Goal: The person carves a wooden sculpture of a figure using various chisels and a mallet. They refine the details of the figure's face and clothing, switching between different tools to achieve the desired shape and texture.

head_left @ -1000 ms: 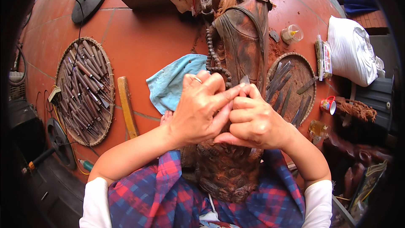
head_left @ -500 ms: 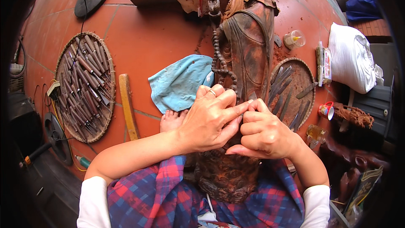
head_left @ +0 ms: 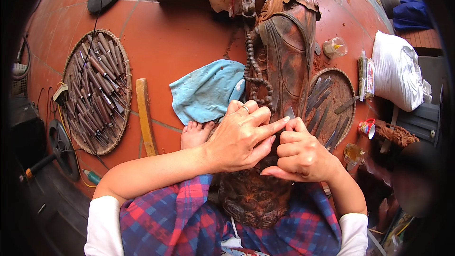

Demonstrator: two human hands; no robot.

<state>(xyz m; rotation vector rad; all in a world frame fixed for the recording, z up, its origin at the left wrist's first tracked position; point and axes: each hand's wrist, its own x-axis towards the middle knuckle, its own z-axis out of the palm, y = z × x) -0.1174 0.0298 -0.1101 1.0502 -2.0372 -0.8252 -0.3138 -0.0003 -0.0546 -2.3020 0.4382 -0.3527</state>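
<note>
A reddish-brown carved wooden statue [head_left: 283, 57] lies lengthwise before me, its near end between my knees. My right hand [head_left: 303, 154] is closed on a flat metal blade [head_left: 289, 112], whose pale tip sticks out above the bent index finger; the rest is hidden. Over the statue, beside the carved bead strand [head_left: 252, 61], lies my left hand [head_left: 241, 137]. Its index finger stretches toward the blade, the thumb is held apart below it, and the other fingers bend over the wood. The exact contact under the fingertips is hidden.
A woven tray [head_left: 127, 114] of wooden-handled carving tools stands left, near a wooden bar [head_left: 144, 118]. Close by are a light-blue cloth [head_left: 204, 92] and my bare foot. On the right are another tray [head_left: 348, 114] with flat blades, a jar [head_left: 335, 47], a cup [head_left: 367, 128] and a white sack [head_left: 395, 71].
The whole view has shifted slightly. My right hand has moved a little down toward me along the statue, and more of the blade tip shows. The left hand keeps nearly the same pose.
</note>
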